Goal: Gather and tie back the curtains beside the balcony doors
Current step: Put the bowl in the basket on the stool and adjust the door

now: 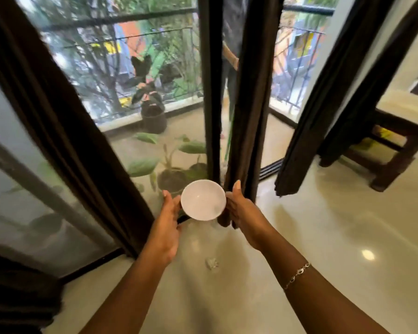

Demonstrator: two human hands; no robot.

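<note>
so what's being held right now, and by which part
A bowl, held by its rim: left hand on the left edge, right hand on the right.

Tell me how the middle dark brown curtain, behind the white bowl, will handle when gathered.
The dark brown fabric curtain hangs in soft vertical folds, so it probably flops and bunches easily. Its long drop towards the floor suggests some weight.

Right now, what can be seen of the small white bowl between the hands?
The small round white bowl looks glossy, ceramic or plastic, empty. It is held upright above the pale floor, opening toward the camera, left hand at its left rim, right hand at its right, before the dark brown curtain.
</note>
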